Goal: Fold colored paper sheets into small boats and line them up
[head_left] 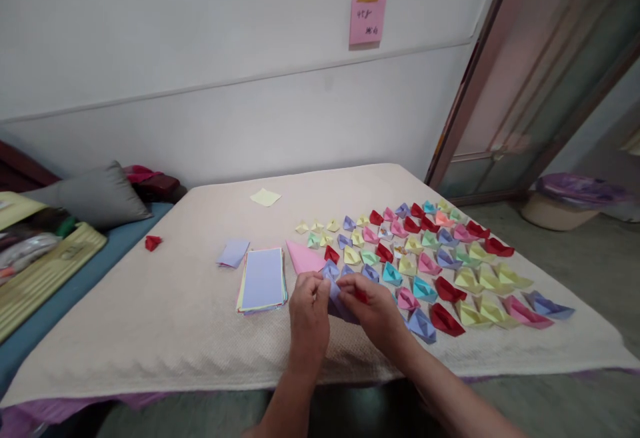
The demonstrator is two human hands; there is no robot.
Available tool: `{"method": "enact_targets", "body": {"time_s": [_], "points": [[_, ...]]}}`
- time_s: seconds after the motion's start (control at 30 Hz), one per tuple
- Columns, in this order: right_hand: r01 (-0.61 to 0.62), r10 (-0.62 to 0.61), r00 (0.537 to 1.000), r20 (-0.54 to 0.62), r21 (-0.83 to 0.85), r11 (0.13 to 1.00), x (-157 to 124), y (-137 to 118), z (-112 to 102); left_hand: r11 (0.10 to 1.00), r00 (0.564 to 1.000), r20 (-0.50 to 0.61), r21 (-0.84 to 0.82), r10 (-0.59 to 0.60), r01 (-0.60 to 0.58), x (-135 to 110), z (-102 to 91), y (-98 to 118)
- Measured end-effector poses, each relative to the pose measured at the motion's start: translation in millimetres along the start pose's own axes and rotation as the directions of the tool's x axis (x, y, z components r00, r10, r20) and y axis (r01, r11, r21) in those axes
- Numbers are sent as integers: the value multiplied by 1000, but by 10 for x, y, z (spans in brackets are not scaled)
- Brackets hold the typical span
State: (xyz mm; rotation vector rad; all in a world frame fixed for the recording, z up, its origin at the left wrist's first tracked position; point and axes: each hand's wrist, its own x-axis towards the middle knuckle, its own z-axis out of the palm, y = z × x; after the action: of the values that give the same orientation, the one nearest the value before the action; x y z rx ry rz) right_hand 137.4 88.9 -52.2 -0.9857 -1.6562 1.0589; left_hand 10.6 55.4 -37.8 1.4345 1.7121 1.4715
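Between my two hands is a partly folded purple paper [338,299], held above the near part of the table. My left hand [309,298] pinches its left side, thumb and fingers together. On the other side my right hand [369,305] grips it between thumb and fingers. Just behind them lies a pink folded paper [304,258]. A stack of coloured paper [263,279], purple sheet on top, sits left of my hands. Rows of small folded paper boats [429,265] in several colours spread over the table's right side.
A folded purple paper [233,253] lies left of the stack, a yellow sheet [265,197] farther back. A small red folded paper [153,243] is at the far left of the cloth-covered table [165,331]. A lined bin [565,208] stands on the floor at right.
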Motion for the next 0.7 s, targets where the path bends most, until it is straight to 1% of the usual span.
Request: {"method": "enact_targets", "body": {"time_s": [0.07,0.13,0.2,0.27,0.33,0.4,0.53,0.63,0.7], "points": [[-103,103,995,12,152,983,27,0,-23,999,1000,-6,-36,-20,20,19,-16,-27],[-212,201,977,68,317,925,51,-9,-59,987,996,-29,-135,-88,83,45,-43,-41],[-305,263,952,155,456,836,67,-26,-100,940,982,-21,-294,-187,173,67,-69,-38],[-365,288,931,225,545,755,74,-45,-133,860,966,51,-444,-255,250,74,-78,-19],[-400,301,917,264,598,695,74,-60,-147,792,954,127,-534,-271,296,61,-63,6],[-426,303,905,300,628,651,68,-69,-139,761,952,159,-573,-262,305,32,-30,29],[-458,307,889,340,652,604,52,-65,-91,757,964,116,-599,-239,260,-29,22,65],[-465,314,885,342,666,584,42,-52,-59,769,971,64,-600,-230,222,-49,24,83],[-464,309,886,347,675,574,38,-45,-49,770,972,54,-600,-230,216,-52,18,84]]}}
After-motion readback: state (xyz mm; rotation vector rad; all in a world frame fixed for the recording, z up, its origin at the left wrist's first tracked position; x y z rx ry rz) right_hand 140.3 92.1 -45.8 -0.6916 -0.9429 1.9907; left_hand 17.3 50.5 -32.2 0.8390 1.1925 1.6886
